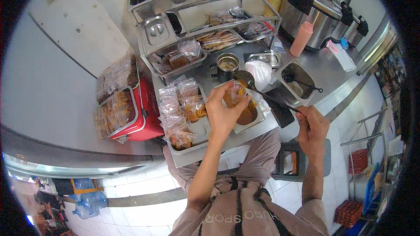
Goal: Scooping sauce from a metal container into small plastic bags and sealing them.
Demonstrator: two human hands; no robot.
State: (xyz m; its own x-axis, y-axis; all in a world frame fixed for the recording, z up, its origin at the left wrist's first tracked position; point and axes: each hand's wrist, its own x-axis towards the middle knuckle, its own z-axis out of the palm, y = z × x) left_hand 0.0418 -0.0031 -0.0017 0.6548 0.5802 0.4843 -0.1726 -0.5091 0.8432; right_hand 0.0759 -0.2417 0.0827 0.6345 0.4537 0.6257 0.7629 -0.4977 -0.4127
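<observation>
My left hand (223, 110) pinches a small clear plastic bag (236, 89) over a steel pan (261, 118) of orange-brown sauce. At the right, my right hand (313, 126) grips the thin handle of a black ladle (245, 78). The ladle's bowl is beside the bag's upper edge; whether it touches the bag, I cannot tell. Left of the pan, a steel tray (201, 134) carries several filled zip bags (191, 107) of orange and brown food. Behind the ladle stands a dark metal mug (227, 66), next to a white plastic bag (259, 74).
A red cooler box (148, 109) with trays of packed bags stands at the left. Steel racks (210, 30) rise behind the counter. At the right are a deep steel pan (302, 72) with a utensil, a pink bottle (302, 39) and large cookers (308, 15). A grey stool (297, 175) is below.
</observation>
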